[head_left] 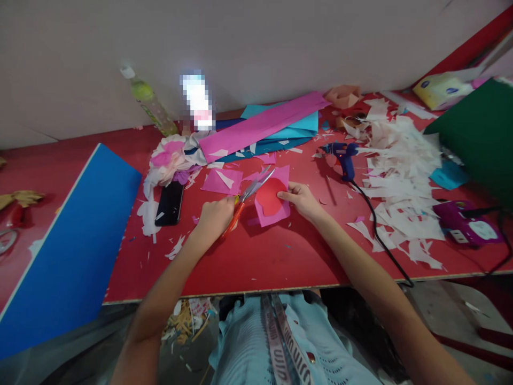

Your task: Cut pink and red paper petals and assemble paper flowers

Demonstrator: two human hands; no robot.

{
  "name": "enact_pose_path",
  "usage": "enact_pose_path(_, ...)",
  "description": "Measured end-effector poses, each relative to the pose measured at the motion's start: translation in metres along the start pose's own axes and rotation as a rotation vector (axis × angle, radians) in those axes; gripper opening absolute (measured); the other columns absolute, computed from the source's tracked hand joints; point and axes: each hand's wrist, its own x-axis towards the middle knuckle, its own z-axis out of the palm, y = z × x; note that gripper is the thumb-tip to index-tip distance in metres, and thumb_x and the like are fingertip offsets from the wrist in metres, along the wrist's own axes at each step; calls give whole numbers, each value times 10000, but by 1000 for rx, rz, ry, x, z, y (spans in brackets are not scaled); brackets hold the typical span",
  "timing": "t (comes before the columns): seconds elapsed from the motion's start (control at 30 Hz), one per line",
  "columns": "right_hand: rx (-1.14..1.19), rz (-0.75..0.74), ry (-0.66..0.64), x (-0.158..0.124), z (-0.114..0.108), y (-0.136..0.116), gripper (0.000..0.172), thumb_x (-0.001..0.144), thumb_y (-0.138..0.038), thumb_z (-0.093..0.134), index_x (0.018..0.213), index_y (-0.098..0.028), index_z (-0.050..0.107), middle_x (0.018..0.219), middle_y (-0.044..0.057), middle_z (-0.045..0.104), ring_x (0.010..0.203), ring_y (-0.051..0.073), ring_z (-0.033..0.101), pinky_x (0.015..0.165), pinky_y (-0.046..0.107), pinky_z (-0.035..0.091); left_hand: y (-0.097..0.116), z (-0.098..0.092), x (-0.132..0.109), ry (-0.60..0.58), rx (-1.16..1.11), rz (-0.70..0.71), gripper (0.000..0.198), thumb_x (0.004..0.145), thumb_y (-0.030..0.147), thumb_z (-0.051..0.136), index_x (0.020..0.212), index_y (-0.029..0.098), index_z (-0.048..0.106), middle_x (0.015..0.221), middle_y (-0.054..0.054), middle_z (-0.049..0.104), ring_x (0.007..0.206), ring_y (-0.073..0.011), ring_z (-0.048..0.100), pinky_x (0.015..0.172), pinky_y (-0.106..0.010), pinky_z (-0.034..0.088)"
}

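Note:
My left hand (218, 216) is closed around the orange handles of a pair of scissors (253, 187). The blades are parted a little and reach over the upper left edge of a pink paper sheet (284, 176). A red rounded paper piece (271, 198) lies against the pink sheet. Between thumb and fingers, my right hand (298, 197) pinches both papers at their right edge, just above the table. Another pink paper piece (223, 181) lies left of the blades.
A glue gun (343, 158) with a black cord lies right of my hands, beside a heap of white paper scraps (401, 171). To the left are a black phone (170, 203), a paper flower (170, 155) and a blue board (80, 230). Folded papers (264, 125), a bottle (150, 101) and a power strip (467, 222) stand around.

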Motion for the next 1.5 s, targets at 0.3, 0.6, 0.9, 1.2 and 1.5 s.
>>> enact_pose_path(0.3,-5,0,-17,1,-1,0,245,643,-342,730,804,-174,653,691,3,659,595,137,611,555,246,481,-2,0,-2,-24,17,9,284,849,219,372,1065,144,541,950,-137,672,851,-297,659,680,-359,479)
enact_pose_path(0.6,2,11,-26,0,-1,1,234,633,-331,737,786,-174,653,676,-4,656,577,134,604,548,243,472,-3,0,-2,-38,8,-5,301,843,238,378,1079,138,537,968,-156,666,874,-293,656,714,-369,478)
enact_pose_path(0.9,-11,9,-28,1,-2,1,238,632,-333,736,771,-164,643,702,-1,663,584,126,602,557,240,471,-4,-1,-2,-50,9,-4,280,831,231,399,1052,145,548,953,-143,676,871,-312,658,709,-395,480)
enact_pose_path(1.2,-42,28,-63,1,-5,2,234,648,-333,723,797,-172,642,728,7,670,604,137,611,559,242,476,-9,-3,-4,-83,-3,12,296,888,283,349,1071,145,536,967,-158,671,896,-306,655,737,-398,476)
enact_pose_path(1.5,-83,18,-92,3,-9,4,240,660,-339,717,795,-155,644,731,8,664,598,122,599,555,229,460,-14,4,-4,-66,29,63,264,880,276,360,1015,142,542,911,-142,679,845,-311,663,697,-391,488)
